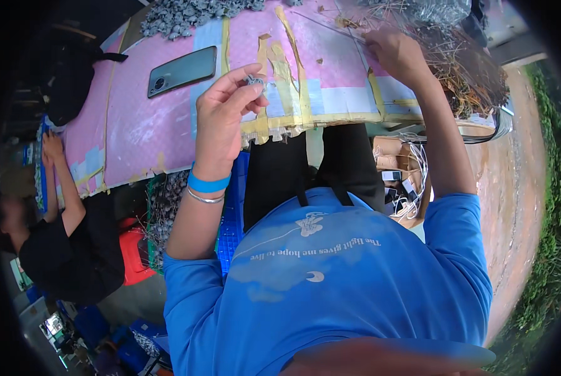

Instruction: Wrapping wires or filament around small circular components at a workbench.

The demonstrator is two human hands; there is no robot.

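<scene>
Left grip [221, 119]: pinched on small grey piece [253, 80]
Right grip [398, 57]: fingers curled, hold unclear
Smartphone [182, 72]: flat on pink desk [145, 128]

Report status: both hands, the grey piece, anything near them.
Left hand pinching small grey piece. Right hand beside dry stems, grip unclear. Phone flat on table, left of the grey piece.

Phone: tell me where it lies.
In the head view, the phone lies on the pink table, up and left of the left hand, below the grey heap.
</scene>
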